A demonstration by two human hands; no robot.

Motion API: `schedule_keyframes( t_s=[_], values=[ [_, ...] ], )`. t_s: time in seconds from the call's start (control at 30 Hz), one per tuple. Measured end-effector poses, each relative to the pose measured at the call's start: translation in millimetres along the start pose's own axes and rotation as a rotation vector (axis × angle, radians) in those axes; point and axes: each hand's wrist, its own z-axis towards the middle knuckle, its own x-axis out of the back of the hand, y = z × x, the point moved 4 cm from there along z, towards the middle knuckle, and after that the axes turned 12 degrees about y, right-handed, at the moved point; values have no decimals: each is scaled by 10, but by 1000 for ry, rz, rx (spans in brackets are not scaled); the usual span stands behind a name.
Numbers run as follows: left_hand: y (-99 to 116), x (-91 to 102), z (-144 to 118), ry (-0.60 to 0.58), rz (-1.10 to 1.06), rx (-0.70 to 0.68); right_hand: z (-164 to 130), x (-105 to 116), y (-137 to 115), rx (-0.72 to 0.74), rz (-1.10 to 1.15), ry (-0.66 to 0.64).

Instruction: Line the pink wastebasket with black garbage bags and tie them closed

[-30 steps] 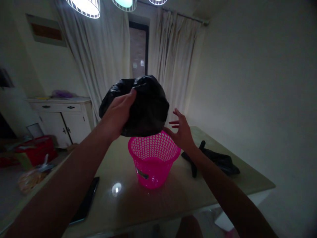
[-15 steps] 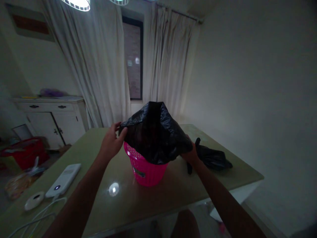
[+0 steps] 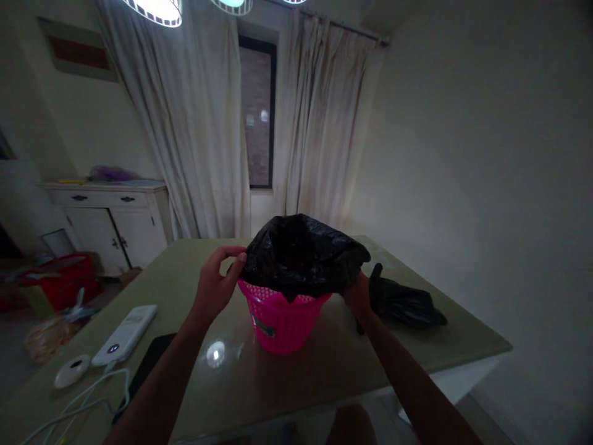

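Observation:
A pink perforated plastic basket (image 3: pixel 283 321) stands upright in the middle of the table (image 3: pixel 324 371). A black plastic bag (image 3: pixel 303 253) sits over its mouth, its opening spread across the rim. My left hand (image 3: pixel 217 284) pinches the bag's edge at the basket's left rim. My right hand (image 3: pixel 357 295) grips the bag's edge at the right rim, partly hidden by the plastic.
Another crumpled black bag (image 3: pixel 407 304) lies on the table to the right of the basket. At the left lie a white power bank (image 3: pixel 124 334), a round white puck (image 3: pixel 71 371), white cables and a dark phone (image 3: pixel 148 364). A white cabinet (image 3: pixel 106 216) and a red bin (image 3: pixel 65 281) stand beyond.
The black bag came down from above the basket onto its rim and flattened. Both hands dropped to the rim, each now holding the bag's edge.

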Motion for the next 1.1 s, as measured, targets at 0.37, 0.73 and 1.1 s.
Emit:
schedule_keyframes(
  t_s=[0.37, 0.73, 1.1],
  values=[
    [2, -33, -110, -423, 322, -262, -44, -25, -223, 162, -116, 7],
    [-53, 305, -374, 5, -45, -239, -387, 62, -45, 625, -396, 12],
    [126, 407, -800, -41, 103, -745, -512, -94, -53, 497, -248, -21]
  ],
)
